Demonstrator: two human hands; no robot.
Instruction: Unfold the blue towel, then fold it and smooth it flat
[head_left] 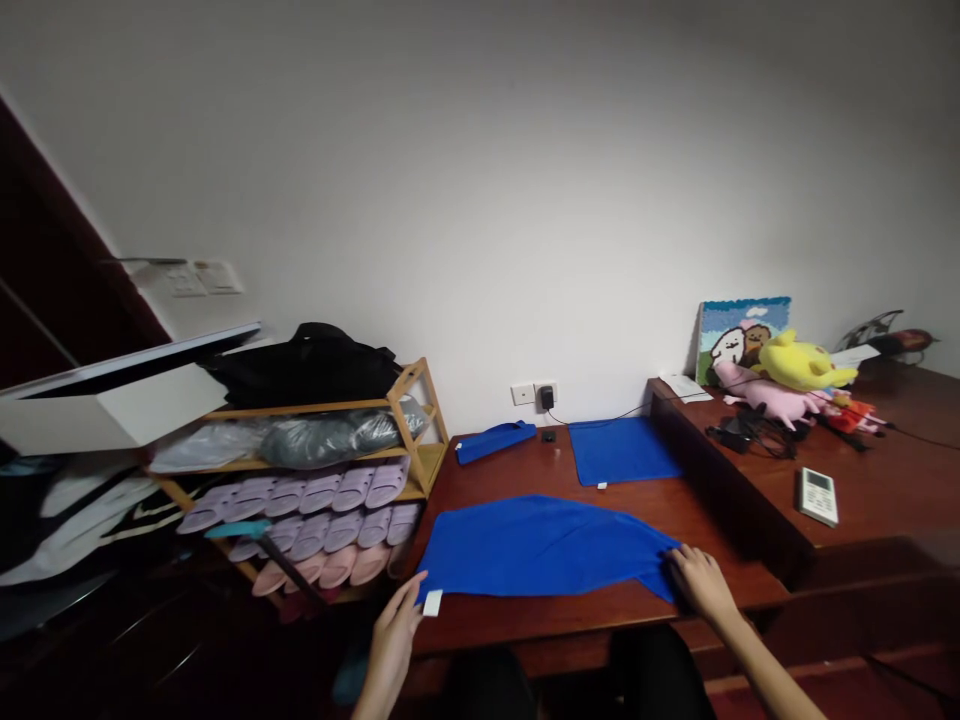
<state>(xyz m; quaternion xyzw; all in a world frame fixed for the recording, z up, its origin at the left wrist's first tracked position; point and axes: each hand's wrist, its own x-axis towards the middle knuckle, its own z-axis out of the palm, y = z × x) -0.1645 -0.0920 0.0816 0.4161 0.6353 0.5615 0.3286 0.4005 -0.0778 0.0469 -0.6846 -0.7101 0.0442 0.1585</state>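
A blue cloth [525, 548] lies spread across the low wooden table in front of me, its right part bunched into creases. My left hand [397, 620] pinches the cloth's near left corner, beside a small white tag [433, 603]. At the right end, my right hand [699, 578] has its fingers closed on the gathered edge. Behind it, a flat blue cloth [624, 450] with a white tag rests near the wall. A narrow folded blue cloth [495, 441] lies at the table's back left.
A wooden shoe rack [420, 430] with several slippers, bagged items and a black bag [307, 365] stands left. The higher table on the right holds plush toys [795, 365], a white remote [817, 496], cables and a picture [742, 335]. A charger [547, 398] is plugged into the wall.
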